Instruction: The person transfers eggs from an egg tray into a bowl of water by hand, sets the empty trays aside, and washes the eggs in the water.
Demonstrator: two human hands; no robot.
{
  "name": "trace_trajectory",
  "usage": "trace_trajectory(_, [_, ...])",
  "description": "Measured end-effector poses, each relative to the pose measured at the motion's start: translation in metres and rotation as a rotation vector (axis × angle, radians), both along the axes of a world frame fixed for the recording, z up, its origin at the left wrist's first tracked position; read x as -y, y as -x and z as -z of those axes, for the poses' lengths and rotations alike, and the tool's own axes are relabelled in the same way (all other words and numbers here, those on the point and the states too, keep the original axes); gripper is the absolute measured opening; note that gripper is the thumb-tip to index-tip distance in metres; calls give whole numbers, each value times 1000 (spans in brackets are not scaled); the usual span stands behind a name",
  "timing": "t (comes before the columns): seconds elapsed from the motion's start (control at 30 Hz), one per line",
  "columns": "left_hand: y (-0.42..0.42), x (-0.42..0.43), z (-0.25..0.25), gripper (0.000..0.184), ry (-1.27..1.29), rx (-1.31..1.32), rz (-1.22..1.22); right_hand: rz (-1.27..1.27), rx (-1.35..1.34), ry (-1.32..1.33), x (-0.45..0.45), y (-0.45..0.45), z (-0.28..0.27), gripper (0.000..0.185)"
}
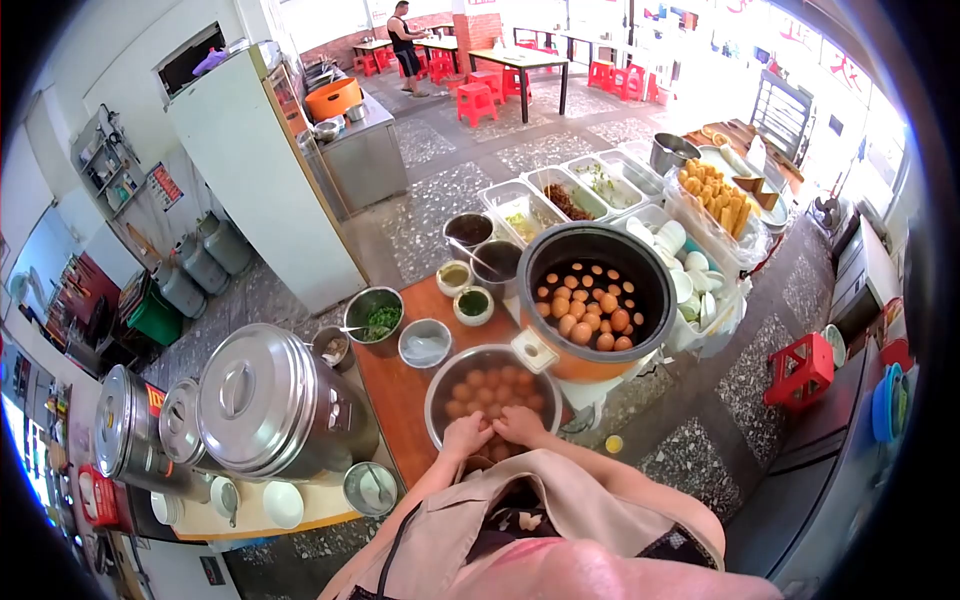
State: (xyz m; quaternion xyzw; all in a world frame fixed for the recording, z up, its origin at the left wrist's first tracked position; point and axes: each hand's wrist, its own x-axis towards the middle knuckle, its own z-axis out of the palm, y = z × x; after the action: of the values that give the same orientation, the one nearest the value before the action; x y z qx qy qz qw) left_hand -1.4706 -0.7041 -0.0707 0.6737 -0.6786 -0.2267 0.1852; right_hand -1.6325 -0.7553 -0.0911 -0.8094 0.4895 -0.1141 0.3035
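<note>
A wide steel bowl holds many brown eggs, which seem to lie in liquid. Over its near side, my left hand and my right hand meet with fingers bent and fingertips close together. Both are closed, but what they grip, if anything, is hidden. Just beyond the bowl stands a large pot with a dark inside, where more brown eggs float in dark liquid. A small bowl with a clear plastic bag is at the left.
Left of the bowl are a bowl of chopped greens and a big lidded steel pot. Sauce jars stand ahead. Food trays, white bowls and fried dough sticks lie right. A person stands far off.
</note>
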Motion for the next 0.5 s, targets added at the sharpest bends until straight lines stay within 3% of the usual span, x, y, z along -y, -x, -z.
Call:
trace_trajectory(0.07, [0,-1,4,21,66,25,-29,22,67,123,-3,-1,3,30])
trace_trajectory(0.2, [0,-3,8,21,185,-37,-86,-31,61,102,-4,-1,8,19])
trace_trajectory(0.27, [1,-4,4,15,130,-32,-54,-126,95,407,-4,2,14,19])
trace_trajectory(0.4, [-9,2,29,12,337,-53,48,-205,16,335,-2,2,19,22])
trace_trajectory(0.47, [-6,3,20,15,450,-157,37,-19,82,85,-2,-2,0,16])
trace_trajectory(0.5, [-5,1,15,15,447,-159,37,-19,79,83,1,-2,-2,16])
